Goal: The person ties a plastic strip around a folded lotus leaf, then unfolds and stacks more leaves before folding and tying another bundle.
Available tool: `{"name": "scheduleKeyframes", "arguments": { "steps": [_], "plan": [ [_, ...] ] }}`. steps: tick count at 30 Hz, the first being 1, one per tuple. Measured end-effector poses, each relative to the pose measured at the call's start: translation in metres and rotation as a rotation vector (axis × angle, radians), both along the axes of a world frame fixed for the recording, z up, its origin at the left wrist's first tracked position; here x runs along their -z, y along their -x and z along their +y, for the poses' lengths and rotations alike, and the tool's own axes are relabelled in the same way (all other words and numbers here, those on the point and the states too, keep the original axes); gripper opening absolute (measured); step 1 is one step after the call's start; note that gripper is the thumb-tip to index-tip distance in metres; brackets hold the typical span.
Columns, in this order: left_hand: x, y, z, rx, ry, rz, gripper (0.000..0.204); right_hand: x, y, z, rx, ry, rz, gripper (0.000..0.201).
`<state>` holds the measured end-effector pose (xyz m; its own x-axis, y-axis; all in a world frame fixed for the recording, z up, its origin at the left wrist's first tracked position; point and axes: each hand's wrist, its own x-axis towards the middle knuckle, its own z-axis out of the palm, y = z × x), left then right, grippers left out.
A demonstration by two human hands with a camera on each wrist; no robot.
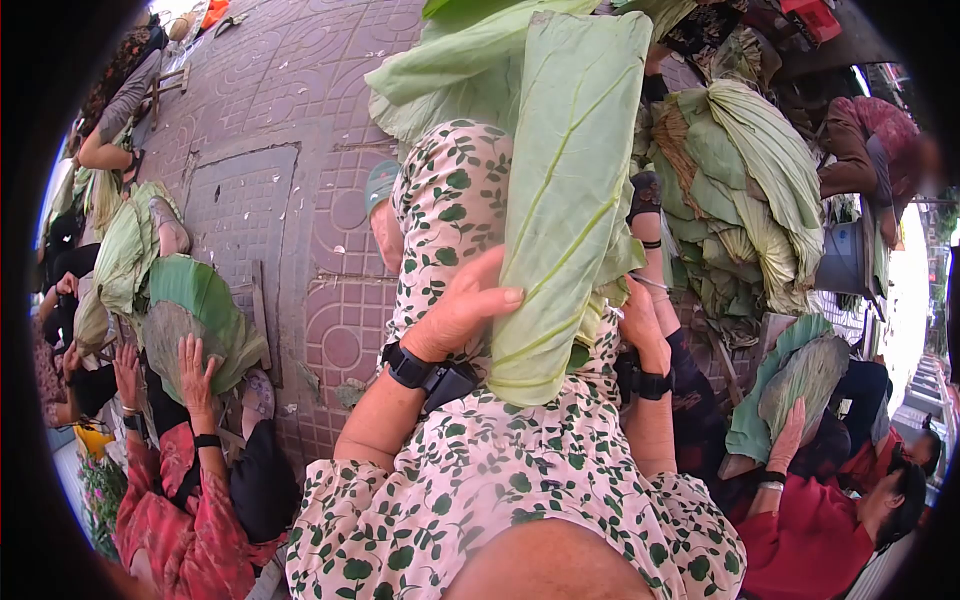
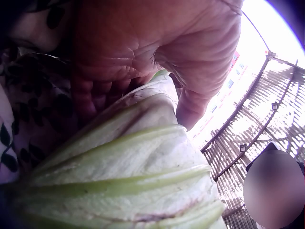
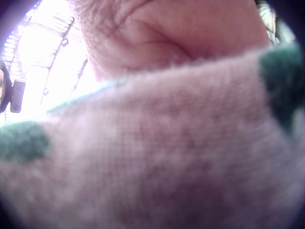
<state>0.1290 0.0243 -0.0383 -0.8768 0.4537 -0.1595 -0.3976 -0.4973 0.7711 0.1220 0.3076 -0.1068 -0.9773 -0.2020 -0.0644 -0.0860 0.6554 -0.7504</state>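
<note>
A long, pale green lotus leaf [image 1: 570, 190], folded into a flat strip with raised veins, stands over the person's lap in the head view. My left hand [image 1: 462, 308] grips its left edge, thumb on the front face and fingers behind. In the left wrist view, that hand [image 2: 157, 47] holds the ribbed folded leaf [image 2: 119, 167] between thumb and fingers. At the leaf's lower right edge is my right hand [image 1: 643, 318], its fingers hidden by the leaf. Patterned cloth [image 3: 157, 143] covers most of the right wrist view, below the palm [image 3: 176, 33].
More large leaves [image 1: 455, 75] lie beyond the knees. To the right rises a tall pile of folded leaves [image 1: 745, 190]. Seated people on both sides handle leaves, one at left pressing a green leaf bundle [image 1: 195, 315]. Patterned paving [image 1: 350, 250] covers the ground.
</note>
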Motion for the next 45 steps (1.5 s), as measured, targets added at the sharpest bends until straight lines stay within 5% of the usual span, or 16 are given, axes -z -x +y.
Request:
{"name": "scheduleKeyframes", "arguments": {
  "steps": [6, 42, 45],
  "plan": [
    [0.001, 0.0, 0.0, -0.001, -0.004, 0.01, 0.062, 0.024, 0.003, 0.011, -0.012, 0.045, -0.026, 0.022],
    [0.004, 0.001, -0.001, 0.012, 0.003, 0.019, 0.064, 0.012, 0.003, 0.001, 0.037, 0.005, -0.099, 0.02],
    [0.004, 0.0, -0.001, 0.007, -0.004, 0.018, 0.064, 0.019, 0.002, 0.004, 0.036, 0.139, -0.075, 0.019]
  ]
}}
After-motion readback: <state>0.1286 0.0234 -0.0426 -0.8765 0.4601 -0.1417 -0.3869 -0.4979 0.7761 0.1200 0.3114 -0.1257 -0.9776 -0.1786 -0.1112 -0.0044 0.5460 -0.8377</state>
